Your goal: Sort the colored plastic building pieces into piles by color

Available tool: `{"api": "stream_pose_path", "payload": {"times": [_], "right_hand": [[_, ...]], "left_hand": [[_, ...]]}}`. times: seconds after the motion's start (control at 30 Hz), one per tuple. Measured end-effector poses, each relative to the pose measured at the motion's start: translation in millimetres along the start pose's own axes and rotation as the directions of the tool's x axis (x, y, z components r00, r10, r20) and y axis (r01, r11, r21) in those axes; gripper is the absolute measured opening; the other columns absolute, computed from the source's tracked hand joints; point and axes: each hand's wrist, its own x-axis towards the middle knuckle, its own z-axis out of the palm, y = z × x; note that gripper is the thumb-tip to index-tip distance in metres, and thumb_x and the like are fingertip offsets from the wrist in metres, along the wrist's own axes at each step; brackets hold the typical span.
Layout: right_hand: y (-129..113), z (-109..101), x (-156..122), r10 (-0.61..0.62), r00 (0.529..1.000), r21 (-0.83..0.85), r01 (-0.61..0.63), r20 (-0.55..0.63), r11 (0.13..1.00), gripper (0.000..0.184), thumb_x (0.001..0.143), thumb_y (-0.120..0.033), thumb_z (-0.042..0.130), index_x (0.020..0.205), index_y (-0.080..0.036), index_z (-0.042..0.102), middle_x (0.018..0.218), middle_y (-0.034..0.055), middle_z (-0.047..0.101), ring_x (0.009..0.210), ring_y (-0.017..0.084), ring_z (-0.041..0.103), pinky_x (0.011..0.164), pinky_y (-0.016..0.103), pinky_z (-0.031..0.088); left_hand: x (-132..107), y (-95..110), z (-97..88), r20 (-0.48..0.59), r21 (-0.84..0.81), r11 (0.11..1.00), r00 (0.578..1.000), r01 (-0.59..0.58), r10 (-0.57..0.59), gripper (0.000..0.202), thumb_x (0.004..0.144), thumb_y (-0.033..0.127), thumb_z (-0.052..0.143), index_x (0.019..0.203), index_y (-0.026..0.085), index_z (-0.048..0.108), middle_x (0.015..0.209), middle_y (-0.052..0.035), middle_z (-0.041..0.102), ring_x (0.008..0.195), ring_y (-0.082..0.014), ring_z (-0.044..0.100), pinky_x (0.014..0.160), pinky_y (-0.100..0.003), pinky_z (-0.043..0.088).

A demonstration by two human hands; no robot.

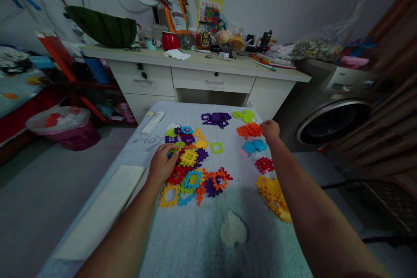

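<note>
A mixed heap of coloured interlocking plastic tiles [192, 169] lies in the middle of a pale blue cloth-covered table [195, 239]. My left hand [163, 164] rests on the heap's left side, fingers curled on a tile at its edge. My right hand [270, 130] reaches to the far right, fingers closed at the orange tile pile [249, 130]. Sorted piles lie around it: purple [215, 118], green [245, 115], light blue [255, 146], red [264, 165] and yellow [273, 195]. A single green tile [217, 147] lies apart.
A white remote [153, 122] and a white flat box [100, 210] lie on the table's left side. Behind stands a cluttered desk [208, 67] with a red mug [170, 41]. A washing machine [332, 117] is at right, a pink bin [63, 126] at left.
</note>
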Motion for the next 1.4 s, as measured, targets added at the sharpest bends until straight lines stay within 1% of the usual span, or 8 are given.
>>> {"api": "stream_pose_path", "payload": {"times": [0.1,0.2,0.33,0.53,0.67,1.0,1.2,1.4], "right_hand": [[-16.2,3.4,-23.4,0.011,0.999,0.048,-0.009,-0.048,0.999,0.008,0.075,-0.017,0.055,0.079,-0.015,0.062,0.072,0.0041,0.062,0.067,0.016,0.056,0.063,0.027,0.042],[-40.2,13.2,-66.6,-0.16,0.978,0.216,0.129,0.132,0.968,0.012,0.076,-0.023,0.057,0.084,-0.017,0.064,0.076,0.0018,0.064,0.069,0.015,0.057,0.064,0.026,0.043],[-67.9,27.5,-132.0,-0.448,0.72,0.338,0.305,0.529,0.89,0.01,0.077,-0.025,0.064,0.082,-0.017,0.065,0.075,0.0003,0.065,0.068,0.013,0.057,0.065,0.025,0.043],[-77.7,27.3,-175.4,-0.49,0.391,0.273,0.492,0.779,0.826,0.014,0.075,-0.022,0.07,0.088,-0.016,0.069,0.083,0.0014,0.066,0.075,0.014,0.057,0.068,0.024,0.041],[-72.1,22.8,-176.4,-0.509,0.301,0.232,0.631,0.806,0.741,0.025,0.07,-0.02,0.076,0.094,-0.016,0.07,0.096,0.0048,0.065,0.088,0.017,0.056,0.076,0.025,0.041],[-71.1,26.7,-171.8,-0.498,0.502,0.218,0.516,0.707,0.828,0.012,0.075,-0.01,0.064,0.08,-0.016,0.072,0.086,0.0036,0.067,0.078,0.014,0.059,0.073,0.023,0.042],[-68.8,14.2,-151.4,-0.349,0.67,0.257,0.236,0.655,0.937,0.012,0.074,-0.027,0.071,0.073,-0.016,0.066,0.06,-0.0048,0.054,0.056,0.009,0.047,0.053,0.022,0.033],[-53.3,-5.6,-85.8,-0.073,0.895,0.351,-0.096,0.44,0.932,0.032,0.074,-0.031,0.076,0.096,-0.02,0.055,0.051,-0.0105,0.048,0.04,0.008,0.041,0.041,0.019,0.031]], "left_hand": [[-1.0,0.5,-0.1,-0.007,-0.007,1.0,1.0,0.009,-0.009,0.023,0.079,0.033,0.053,0.094,0.022,0.067,0.11,-0.0074,0.065,0.11,-0.0247,0.06,0.103,-0.039,0.046],[-0.9,0.7,1.0,-0.026,-0.019,1.0,1.0,0.007,-0.007,0.023,0.079,0.032,0.053,0.093,0.021,0.068,0.108,-0.0072,0.065,0.108,-0.0244,0.061,0.102,-0.039,0.046],[0.3,-1.2,3.3,-0.058,-0.052,0.999,0.998,-0.005,0.002,0.021,0.08,0.031,0.052,0.091,0.021,0.067,0.106,-0.0069,0.065,0.107,-0.0236,0.062,0.102,-0.039,0.046],[0.0,-1.5,3.2,-0.089,-0.102,0.995,0.996,0.008,-0.017,0.023,0.081,0.027,0.047,0.093,0.021,0.066,0.106,-0.0069,0.066,0.107,-0.023,0.061,0.102,-0.04,0.046],[-0.5,1.0,2.3,-0.074,-0.095,0.995,0.997,0.007,-0.014,0.02,0.081,0.028,0.049,0.09,0.021,0.066,0.105,-0.0068,0.066,0.106,-0.0227,0.061,0.1,-0.039,0.047],[-1.0,3.4,0.4,-0.051,-0.072,0.997,0.998,0.02,-0.023,0.02,0.08,0.028,0.052,0.092,0.021,0.066,0.107,-0.0071,0.065,0.107,-0.0231,0.061,0.101,-0.04,0.046],[0.7,2.2,1.2,-0.051,-0.055,0.998,0.998,0.023,-0.026,0.019,0.079,0.029,0.053,0.091,0.023,0.066,0.106,-0.0059,0.066,0.107,-0.0228,0.061,0.102,-0.039,0.046],[1.2,-0.4,2.1,-0.054,-0.049,0.999,0.998,0.019,-0.022,0.021,0.079,0.031,0.054,0.093,0.023,0.067,0.107,-0.0059,0.066,0.107,-0.0239,0.061,0.101,-0.04,0.047]]}}
